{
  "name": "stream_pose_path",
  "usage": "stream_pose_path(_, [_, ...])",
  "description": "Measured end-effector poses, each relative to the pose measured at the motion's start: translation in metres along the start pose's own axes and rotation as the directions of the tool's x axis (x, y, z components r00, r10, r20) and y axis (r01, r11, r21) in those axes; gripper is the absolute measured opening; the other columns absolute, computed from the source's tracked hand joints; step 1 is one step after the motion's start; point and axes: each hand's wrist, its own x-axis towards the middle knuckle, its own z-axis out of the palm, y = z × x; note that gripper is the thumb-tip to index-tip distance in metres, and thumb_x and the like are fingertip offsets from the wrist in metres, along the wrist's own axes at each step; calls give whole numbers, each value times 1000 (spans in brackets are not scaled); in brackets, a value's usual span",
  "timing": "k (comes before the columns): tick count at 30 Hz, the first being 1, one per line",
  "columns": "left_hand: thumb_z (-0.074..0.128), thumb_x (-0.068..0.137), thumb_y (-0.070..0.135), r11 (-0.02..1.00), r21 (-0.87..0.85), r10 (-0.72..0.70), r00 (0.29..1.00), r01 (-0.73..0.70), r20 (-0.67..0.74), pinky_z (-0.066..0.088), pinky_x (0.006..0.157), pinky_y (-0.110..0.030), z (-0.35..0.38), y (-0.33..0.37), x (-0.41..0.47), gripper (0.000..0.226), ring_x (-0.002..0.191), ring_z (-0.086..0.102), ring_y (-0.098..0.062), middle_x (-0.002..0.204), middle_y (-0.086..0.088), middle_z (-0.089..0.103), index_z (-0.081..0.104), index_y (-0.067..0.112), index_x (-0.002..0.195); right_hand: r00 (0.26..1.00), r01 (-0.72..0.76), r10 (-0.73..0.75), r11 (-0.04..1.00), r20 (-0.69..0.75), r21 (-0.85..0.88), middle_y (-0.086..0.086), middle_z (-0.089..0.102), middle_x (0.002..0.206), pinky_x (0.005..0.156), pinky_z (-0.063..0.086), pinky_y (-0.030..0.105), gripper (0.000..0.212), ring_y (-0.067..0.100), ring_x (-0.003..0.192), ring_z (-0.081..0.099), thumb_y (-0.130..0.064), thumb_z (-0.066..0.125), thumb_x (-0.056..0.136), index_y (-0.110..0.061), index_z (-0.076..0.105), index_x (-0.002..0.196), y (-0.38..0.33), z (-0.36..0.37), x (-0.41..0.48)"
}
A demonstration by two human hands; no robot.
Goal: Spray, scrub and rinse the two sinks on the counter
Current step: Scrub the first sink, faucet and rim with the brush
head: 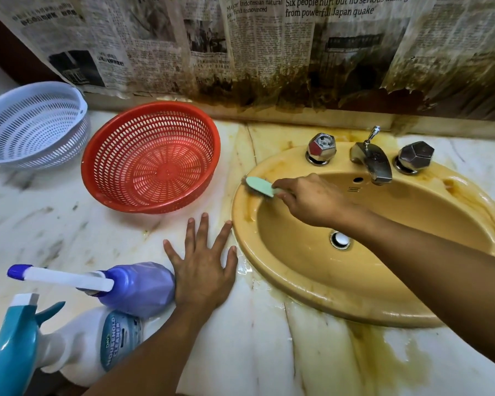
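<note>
A yellow oval sink point(312, 284) is set in the marble counter point(255, 352) at the right, wet and stained brown along its rim. My right hand point(312, 200) grips the handle of a green scrub brush point(259, 186), whose bristles press on the sink's far left rim. My left hand point(205, 267) rests flat on the counter just left of the sink, fingers spread. A white spray bottle of household cleaner with a teal trigger point(69, 341) lies at the bottom left. Only one sink is in view.
A purple bottle with a white nozzle point(132, 287) lies beside my left wrist. A red colander point(152, 155) and a pale blue colander point(32, 124) sit further left. Chrome taps and spout point(373, 161) stand behind the basin. Stained newspaper point(269, 52) covers the wall.
</note>
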Motion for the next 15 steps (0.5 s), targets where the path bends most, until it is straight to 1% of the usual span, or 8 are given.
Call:
stream_pose_path(1, [9, 99, 67, 1000, -1, 1, 1000, -1, 0, -2, 120, -71, 0, 0, 0, 65, 160, -12, -22, 174, 4, -6, 9, 51, 161, 999, 27, -28, 999, 29, 36, 5, 71, 110, 76, 53, 41, 31, 31, 101, 62, -43, 41, 106, -34, 61, 127, -1, 2, -4])
stream_pose_path(3, [8, 99, 67, 1000, -5, 4, 1000, -4, 4, -3, 120, -71, -1, 0, 0, 65, 160, -13, -22, 174, 4, -7, 9, 51, 161, 982, 106, -117, 991, 150, 81, 0, 71, 115, 73, 48, 37, 33, 25, 103, 61, -43, 43, 106, -37, 60, 135, -8, 1, -22])
stream_pose_path(5, [6, 98, 68, 1000, 4, 6, 1000, -6, 11, -5, 120, -71, -1, 0, 1, 65, 159, -14, -22, 174, 4, -8, 7, 51, 161, 959, 169, -180, 983, 219, 67, -1, 71, 118, 71, 42, 35, 36, 24, 105, 60, -41, 45, 107, -40, 58, 139, -12, -4, -35])
stream_pose_path(6, [6, 98, 68, 1000, 8, 7, 1000, -7, 12, -5, 120, -71, -1, -1, 1, 65, 159, -14, -23, 174, 4, -9, 6, 52, 161, 959, 166, -169, 986, 227, 33, 0, 70, 120, 72, 43, 35, 35, 25, 109, 60, -42, 45, 106, -41, 58, 139, -12, -7, -35])
stream_pose_path(8, [8, 99, 68, 1000, 2, 7, 1000, -7, 3, -4, 120, -71, 0, -1, 1, 65, 160, -12, -23, 174, 4, -7, 8, 51, 162, 976, 138, -128, 990, 179, -44, 1, 69, 121, 78, 49, 38, 34, 29, 112, 60, -46, 43, 105, -43, 58, 136, -11, -8, -24])
stream_pose_path(11, [10, 99, 67, 1000, 2, 8, 1000, -8, -6, -3, 120, -72, 1, -1, 0, 65, 160, -10, -23, 174, 3, -5, 9, 51, 162, 988, 124, -116, 989, 103, -78, -2, 70, 120, 84, 54, 43, 33, 29, 109, 62, -47, 41, 104, -40, 60, 130, -13, -9, -13])
stream_pose_path(13, [8, 99, 68, 1000, 9, 9, 1000, -9, 0, -3, 120, -72, 1, -1, 1, 65, 160, -11, -23, 174, 3, -7, 8, 51, 162, 981, 113, -107, 993, 160, -25, -5, 70, 120, 86, 54, 44, 33, 27, 111, 61, -46, 42, 104, -39, 61, 130, -12, -12, -17])
stream_pose_path(15, [6, 98, 69, 1000, 12, 11, 1000, -11, 4, -5, 120, -71, 1, -1, 1, 66, 160, -12, -23, 174, 3, -8, 7, 51, 162, 953, 102, -109, 994, 282, 41, -9, 70, 119, 89, 52, 44, 31, 23, 114, 56, -45, 45, 105, -42, 62, 130, -10, -20, -27])
